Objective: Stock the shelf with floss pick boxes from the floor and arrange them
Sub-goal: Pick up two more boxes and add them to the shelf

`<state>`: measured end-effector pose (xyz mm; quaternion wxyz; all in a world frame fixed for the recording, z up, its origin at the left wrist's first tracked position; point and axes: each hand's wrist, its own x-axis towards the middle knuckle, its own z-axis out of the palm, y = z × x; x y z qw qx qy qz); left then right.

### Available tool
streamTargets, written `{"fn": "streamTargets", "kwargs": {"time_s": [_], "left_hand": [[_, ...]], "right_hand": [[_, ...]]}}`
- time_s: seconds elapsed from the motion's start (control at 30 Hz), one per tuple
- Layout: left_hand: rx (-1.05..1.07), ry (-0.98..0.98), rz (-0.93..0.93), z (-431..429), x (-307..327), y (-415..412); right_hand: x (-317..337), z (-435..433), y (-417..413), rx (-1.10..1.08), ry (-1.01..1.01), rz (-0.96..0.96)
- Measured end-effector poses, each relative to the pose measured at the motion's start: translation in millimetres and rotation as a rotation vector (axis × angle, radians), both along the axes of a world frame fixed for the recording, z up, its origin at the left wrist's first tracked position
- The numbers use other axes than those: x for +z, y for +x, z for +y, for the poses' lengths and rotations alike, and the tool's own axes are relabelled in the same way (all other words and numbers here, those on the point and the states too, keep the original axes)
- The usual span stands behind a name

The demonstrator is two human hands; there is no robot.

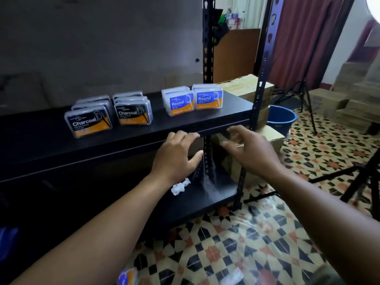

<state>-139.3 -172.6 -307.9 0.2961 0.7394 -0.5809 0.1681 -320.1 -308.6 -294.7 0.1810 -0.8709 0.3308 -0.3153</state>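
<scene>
Right now I am watching both hands hovering just off the front edge of the black shelf (144, 138): the left hand (176, 157) and the blurred right hand (246, 150) are each spreading loose fingers and grasping nothing. On the shelf, two rows of Charcoal boxes (133, 113), black with "Charcoal" in white, are standing toward its middle, and two rows of Round boxes (208, 98), blue with "Round" in white, are standing at its right end; the small print on their orange bands is defeating me. Below the shelf, a blurred blue-and-orange floor box (128, 276) is lying on the patterned tiles.
</scene>
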Motion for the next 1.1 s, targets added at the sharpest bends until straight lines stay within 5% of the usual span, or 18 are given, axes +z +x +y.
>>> {"fn": "streamTargets", "kwargs": {"time_s": [0.17,0.33,0.7,1.1], "left_hand": [[-0.152,0.612,0.404,33,-37,-7],[-0.153,0.932,0.424,48,-72,-8],[-0.22,1.189,0.258,48,-187,-28],[-0.32,1.282,0.321,48,-290,-59]], "right_hand": [[-50,22,-29,0.182,0.375,0.44],[-74,39,-38,0.276,0.418,0.67],[-188,56,-62,0.321,0.457,0.957],[-311,57,-79,0.294,0.45,1.038]]}}
